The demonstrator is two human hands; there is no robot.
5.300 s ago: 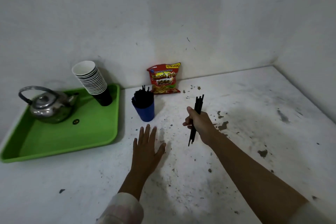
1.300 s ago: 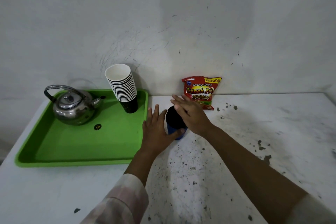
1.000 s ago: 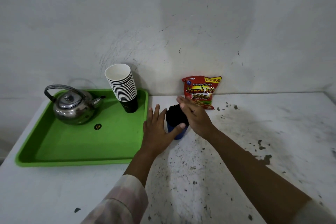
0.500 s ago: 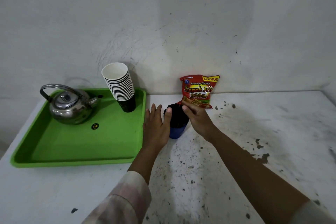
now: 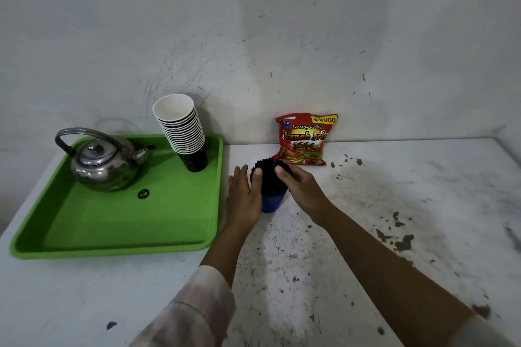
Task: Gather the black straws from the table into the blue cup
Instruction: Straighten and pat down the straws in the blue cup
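Standing upright in the blue cup (image 5: 271, 202), black straws (image 5: 267, 177) are cupped by both hands' loosely curled fingers (image 5: 257, 177)

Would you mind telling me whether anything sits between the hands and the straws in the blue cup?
Nothing visible does. The left hand and right hand flank the blue cup, thumbs touching the straws standing in it. The snack bag is behind the cup, the tray to its left.

Only readable text I see is on the red snack bag (image 5: 304, 139) against the wall: "Kentang Goreng", "French Fri…" cut off at the edge, yellow corner tag "Rp. 2000". Small blue logo illegible.
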